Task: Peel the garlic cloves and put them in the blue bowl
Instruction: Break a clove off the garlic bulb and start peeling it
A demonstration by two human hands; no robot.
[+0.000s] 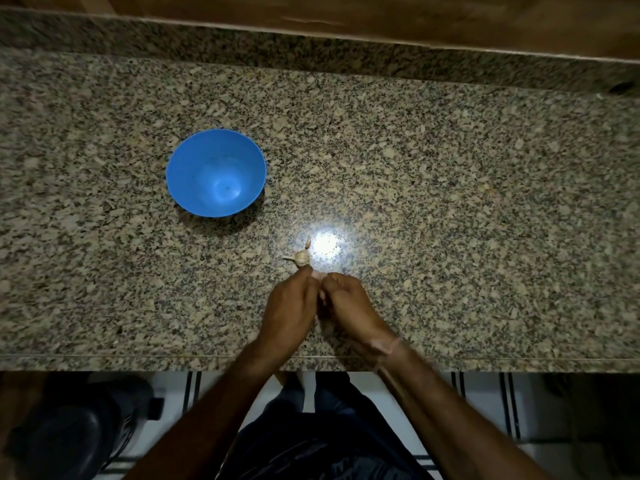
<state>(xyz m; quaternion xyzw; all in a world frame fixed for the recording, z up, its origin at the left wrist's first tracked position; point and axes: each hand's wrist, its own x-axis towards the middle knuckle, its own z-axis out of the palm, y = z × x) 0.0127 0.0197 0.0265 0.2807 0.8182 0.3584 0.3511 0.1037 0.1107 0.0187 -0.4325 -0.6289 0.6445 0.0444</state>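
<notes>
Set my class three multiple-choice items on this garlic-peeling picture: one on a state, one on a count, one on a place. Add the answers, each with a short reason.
1. The blue bowl is: A) empty B) full of cloves C) upside down.
2. The bowls on the granite countertop number: A) one B) two C) three.
3. The garlic piece lies: A) inside the bowl B) on the countertop just beyond the person's fingers C) on the floor.

Answers:
1 A, its blue bottom shows bare.
2 A, no other bowl is in view.
3 B, it sits on the stone by the fingers, to the right of the bowl.
</notes>
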